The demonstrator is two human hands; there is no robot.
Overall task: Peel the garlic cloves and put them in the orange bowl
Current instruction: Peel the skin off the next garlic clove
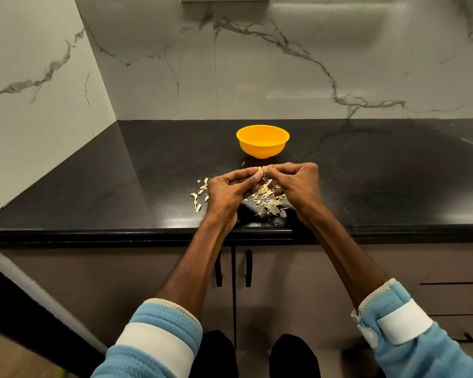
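From the head camera, your left hand and right hand meet above the tabletop. The fingers of both are curled in, pinching one garlic clove between their tips. Keep the left pinch steady and let the right fingertips strip the skin away in small pulls, turning the clove so no papery patch stays hidden.

The orange bowl stands just beyond your hands, a short forward reach away; what it holds cannot be told from here. Let the skins fall on the heap of peel beneath your hands, which lies near the tabletop's front edge. More cloves wait just left of your left hand. There is open surface on both sides, and the walls are well back.
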